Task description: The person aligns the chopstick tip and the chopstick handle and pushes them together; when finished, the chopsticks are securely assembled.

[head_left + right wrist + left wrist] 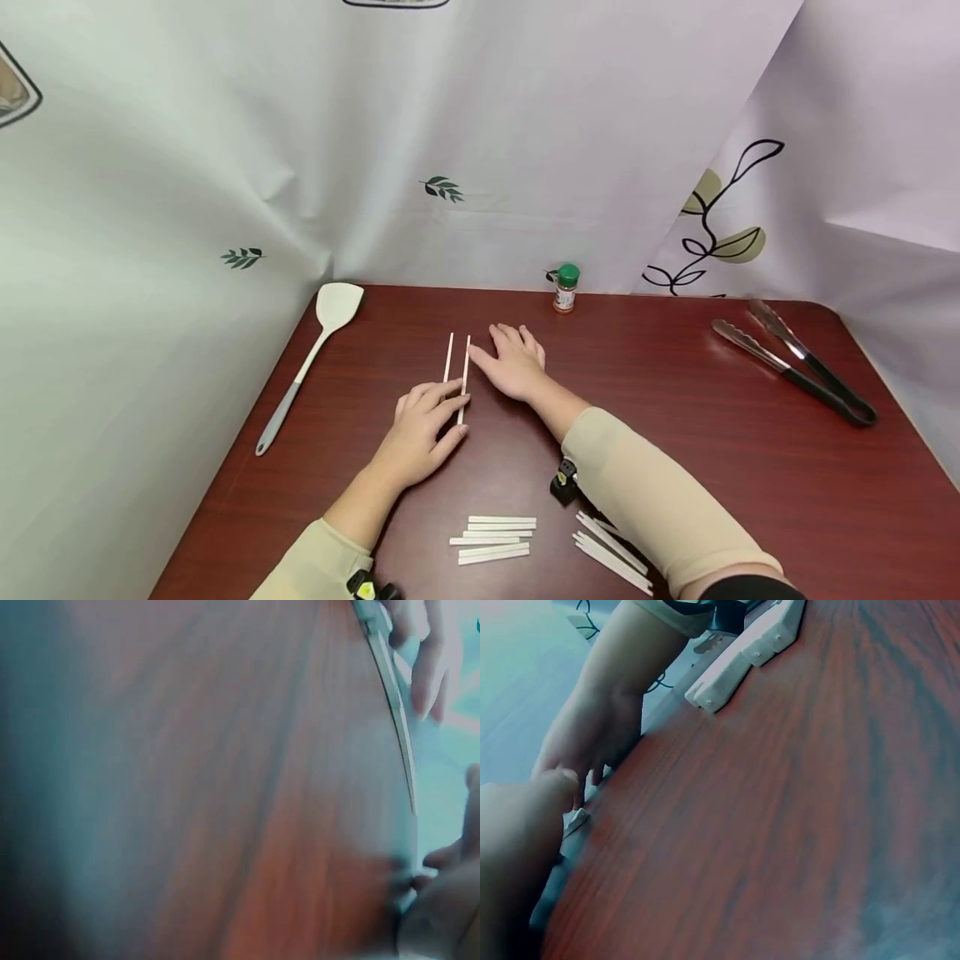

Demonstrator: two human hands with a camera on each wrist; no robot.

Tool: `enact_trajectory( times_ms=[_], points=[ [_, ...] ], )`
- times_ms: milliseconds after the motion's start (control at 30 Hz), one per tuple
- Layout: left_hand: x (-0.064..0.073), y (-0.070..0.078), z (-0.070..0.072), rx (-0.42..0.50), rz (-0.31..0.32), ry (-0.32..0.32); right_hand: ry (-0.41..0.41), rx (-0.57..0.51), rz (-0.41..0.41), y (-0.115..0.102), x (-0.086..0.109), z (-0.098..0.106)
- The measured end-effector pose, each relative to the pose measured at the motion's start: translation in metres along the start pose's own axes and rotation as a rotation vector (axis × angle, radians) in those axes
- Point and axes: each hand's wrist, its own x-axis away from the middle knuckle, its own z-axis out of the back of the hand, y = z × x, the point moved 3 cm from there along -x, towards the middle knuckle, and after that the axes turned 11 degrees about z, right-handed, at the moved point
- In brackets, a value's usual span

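Two thin white sticks lie nearly parallel on the table, pointing away from me: a left stick (448, 354) and a right stick (467, 354). My left hand (420, 433) reaches over their nearer ends, fingers extended and fingertips at the right stick; its fingers hide part of the left one. Beyond it, my right hand (516, 364) lies low over the table with spread fingers, the thumb tip beside the right stick's upper part. The right wrist view shows a stick (397, 724) running between the left fingers (427, 675) and my right hand (446, 907).
Nearer me lie a stack of several white sticks (495, 533) and a second group (611, 557) beside the right sleeve. A white spatula (337, 307) lies at left, black-handled tongs (813, 367) at right. A green-capped jar (566, 289) stands at the back edge, before a curtain.
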Motion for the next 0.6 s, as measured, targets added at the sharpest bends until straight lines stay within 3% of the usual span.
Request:
enact_trajectory(
  times_ms=[200,267,333,500,600],
  points=[
    [0.004,0.003,0.004,0.047,-0.039,0.076,-0.022,-0.394,-0.002,0.014,0.025,0.027],
    [0.006,0.007,0.006,0.037,-0.07,0.114,-0.033,-0.456,-0.022,0.018,0.042,0.037],
    [0.007,0.014,0.007,0.027,-0.082,0.151,-0.033,-0.423,-0.049,0.024,0.062,0.047],
    [0.013,0.036,0.003,0.026,-0.081,0.2,-0.049,-0.206,-0.074,0.04,0.12,0.08],
    [0.022,0.051,-0.002,0.051,-0.107,0.182,-0.084,-0.325,-0.048,0.045,0.154,0.087]
  ],
)
